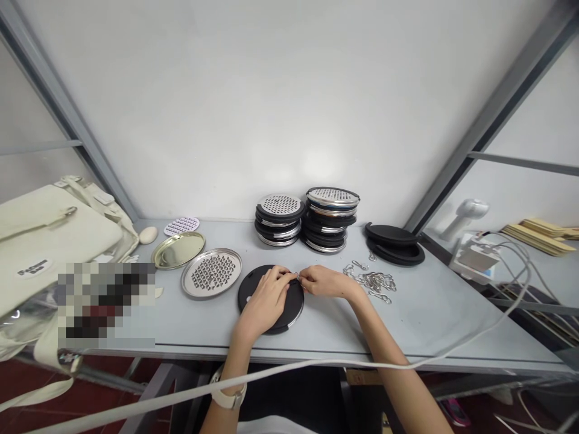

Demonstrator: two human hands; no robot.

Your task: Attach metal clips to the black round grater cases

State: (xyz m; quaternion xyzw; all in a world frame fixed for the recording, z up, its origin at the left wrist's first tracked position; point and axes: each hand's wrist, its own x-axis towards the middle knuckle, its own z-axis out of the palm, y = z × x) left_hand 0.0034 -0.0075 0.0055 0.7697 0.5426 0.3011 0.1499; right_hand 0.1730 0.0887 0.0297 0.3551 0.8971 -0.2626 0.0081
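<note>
A round black disc [294, 307] with a silver edge at its lower right lies flat near the table's front edge. My left hand [270, 295] rests on top of it, fingers pressed together near its upper right rim. At that same rim my right hand [319, 281] is closed in a pinch on a small metal piece, perhaps a clip; its shape is mostly hidden. Just right of my right hand lies a loose pile of metal clips [374, 282]. To the left of the disc is a round silver grater plate [212, 273].
Behind stand two stacks of black-rimmed discs, the left stack [279, 220] and the right stack [332, 217]. Black covers [395, 244] lie at the right, a gold lid [178, 249] and a bag [58, 235] at the left. A white cable [316, 363] crosses the front.
</note>
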